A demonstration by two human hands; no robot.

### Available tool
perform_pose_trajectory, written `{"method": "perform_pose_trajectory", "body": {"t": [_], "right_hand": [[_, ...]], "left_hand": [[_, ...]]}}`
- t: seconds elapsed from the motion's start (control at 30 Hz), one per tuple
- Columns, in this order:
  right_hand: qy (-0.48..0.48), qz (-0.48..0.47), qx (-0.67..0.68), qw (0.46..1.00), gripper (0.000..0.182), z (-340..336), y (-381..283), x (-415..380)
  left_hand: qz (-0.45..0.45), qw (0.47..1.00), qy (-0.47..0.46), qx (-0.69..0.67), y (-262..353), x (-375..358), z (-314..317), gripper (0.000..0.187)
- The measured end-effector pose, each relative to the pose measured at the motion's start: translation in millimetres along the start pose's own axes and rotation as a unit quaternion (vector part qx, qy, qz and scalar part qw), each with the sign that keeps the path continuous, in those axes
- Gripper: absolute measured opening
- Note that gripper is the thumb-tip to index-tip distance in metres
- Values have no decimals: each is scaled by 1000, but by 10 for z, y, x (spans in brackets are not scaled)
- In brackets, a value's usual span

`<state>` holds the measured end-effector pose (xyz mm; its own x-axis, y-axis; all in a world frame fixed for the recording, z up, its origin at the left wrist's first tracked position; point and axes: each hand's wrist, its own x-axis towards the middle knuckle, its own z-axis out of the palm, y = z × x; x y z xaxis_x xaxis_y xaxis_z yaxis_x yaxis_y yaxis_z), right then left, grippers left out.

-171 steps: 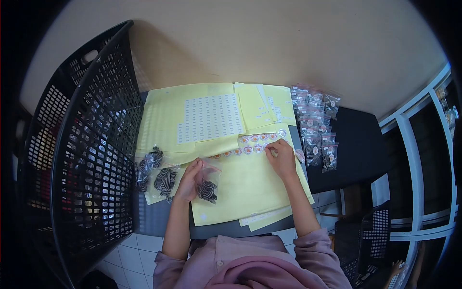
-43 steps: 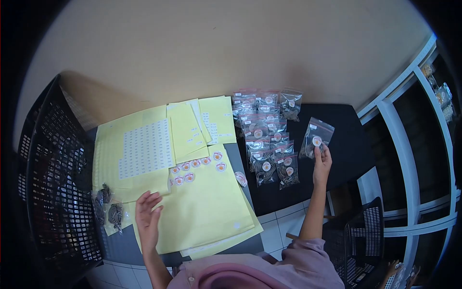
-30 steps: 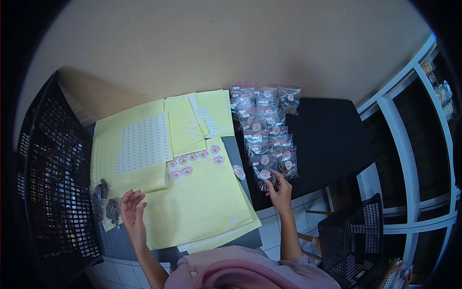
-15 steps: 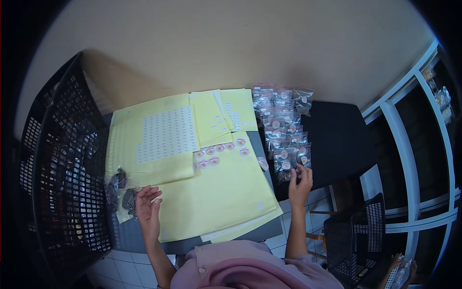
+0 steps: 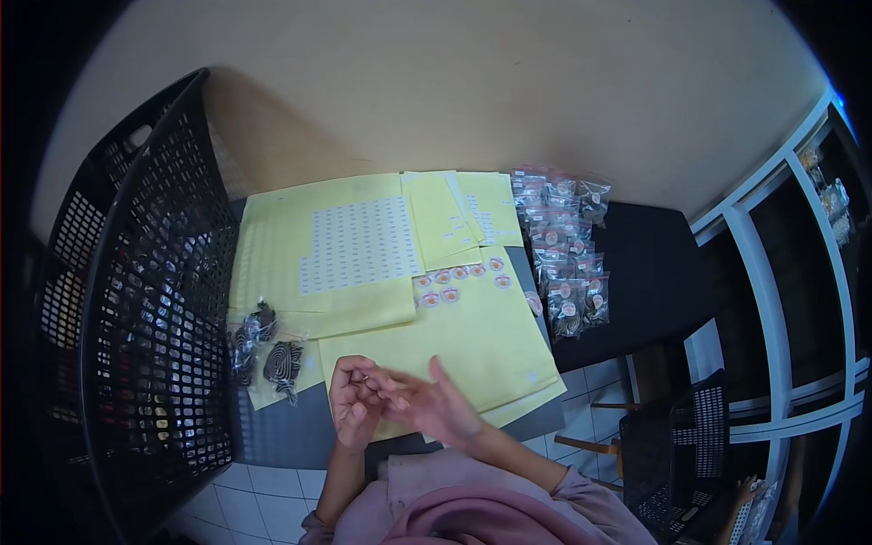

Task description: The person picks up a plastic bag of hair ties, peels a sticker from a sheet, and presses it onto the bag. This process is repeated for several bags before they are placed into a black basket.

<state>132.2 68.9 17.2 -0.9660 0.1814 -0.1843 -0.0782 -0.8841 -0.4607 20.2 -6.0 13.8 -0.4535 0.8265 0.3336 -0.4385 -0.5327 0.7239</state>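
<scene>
My left hand (image 5: 354, 405) and my right hand (image 5: 434, 405) meet in front of my body, over the near edge of the yellow sticker sheets (image 5: 454, 341). The right fingertips touch or overlap the left fingers, with the right thumb stretched apart. Loosely curled, the left fingers show nothing held. Round pink-and-orange stickers (image 5: 451, 296) lie on the sheet beyond my hands. To the left are see-through bags with dark striped coiled items (image 5: 284, 361). Several labelled zip bags (image 5: 565, 292) stand in rows at the right.
A tall black perforated basket (image 5: 154, 300) stands along the left side. Sheets of small white labels (image 5: 359, 241) lie at the back. A black-covered surface (image 5: 649, 263) extends right. Below it sits another black basket (image 5: 672, 454); another person's hand (image 5: 747, 495) shows at lower right.
My right hand has left the zip bags and come back to the middle. My left hand has moved away from the coiled items to meet it. The view has shifted slightly.
</scene>
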Motion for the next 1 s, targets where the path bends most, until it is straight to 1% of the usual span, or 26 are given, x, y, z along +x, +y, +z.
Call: {"method": "perform_pose_trajectory", "body": {"t": [0.03,0.07,0.1,0.13,0.17,0.2,0.23,0.27,0.3,0.37,0.4,0.43,0.47,0.5,0.53,0.57,0.63,0.67,0.77,0.8,0.83,0.87,0.9,0.93,0.97,1.0], "right_hand": [[8,-19,-11,1000,68,-30,-114,-22],[54,-82,-144,985,62,-67,-223,-45],[98,-144,-273,946,56,-114,-338,-56],[189,-201,-468,840,47,-168,-460,-25],[267,-248,-634,682,39,-239,-584,17],[306,-275,-720,558,36,-336,-709,48],[337,-297,-788,421,33,-445,-832,77],[362,-308,-761,442,29,-566,-930,108],[385,-317,-732,463,26,-657,-1012,129],[416,-284,-747,434,21,-728,-1133,123],[410,-273,-747,447,20,-689,-1151,126],[402,-275,-747,453,20,-639,-1144,147],[397,-254,-747,469,20,-586,-1113,187],[390,-232,-748,484,20,-557,-1068,234],[349,-288,-757,472,20,-591,-1001,276],[340,-288,-757,477,20,-570,-943,316],[349,-267,-768,466,20,-517,-860,371],[346,-282,-776,446,20,-500,-818,391],[347,-285,-772,449,21,-405,-684,412],[329,-302,-762,469,22,-369,-629,419],[328,-302,-763,468,22,-315,-566,430],[297,-313,-753,496,22,-252,-500,443],[266,-324,-742,524,22,-202,-437,461],[264,-324,-742,524,22,-170,-381,484],[236,-325,-734,547,24,-141,-326,511],[208,-326,-725,570,26,-98,-280,542]], "left_hand": [[1,1000,2,1,19,-12,-42,51],[4,999,19,28,40,-27,-88,50],[7,998,37,55,60,-47,-130,50],[29,999,38,26,78,-51,-165,41],[30,998,41,27,104,-66,-197,41],[37,992,69,99,135,-77,-231,36],[44,980,96,171,168,-77,-265,31],[56,967,100,226,226,-77,-289,27],[58,967,103,228,275,-82,-322,27],[80,931,185,304,381,-114,-410,26],[85,904,207,365,433,-111,-503,27],[87,900,213,371,505,-111,-561,27],[98,802,245,536,603,-107,-599,29],[101,673,270,681,696,-119,-640,31],[41,618,283,732,752,-144,-694,39],[40,612,290,735,773,-185,-723,39],[-92,570,261,774,765,-242,-772,43],[-88,582,231,775,741,-282,-811,49],[-91,593,215,771,654,-313,-833,47],[-91,593,216,770,631,-323,-865,47],[-88,621,224,746,614,-335,-905,44],[-85,649,231,720,603,-345,-922,41],[-85,649,232,720,601,-340,-909,41],[-74,644,244,721,609,-326,-887,36],[-62,639,255,723,623,-318,-861,31],[-62,638,256,724,642,-326,-820,31]]}}
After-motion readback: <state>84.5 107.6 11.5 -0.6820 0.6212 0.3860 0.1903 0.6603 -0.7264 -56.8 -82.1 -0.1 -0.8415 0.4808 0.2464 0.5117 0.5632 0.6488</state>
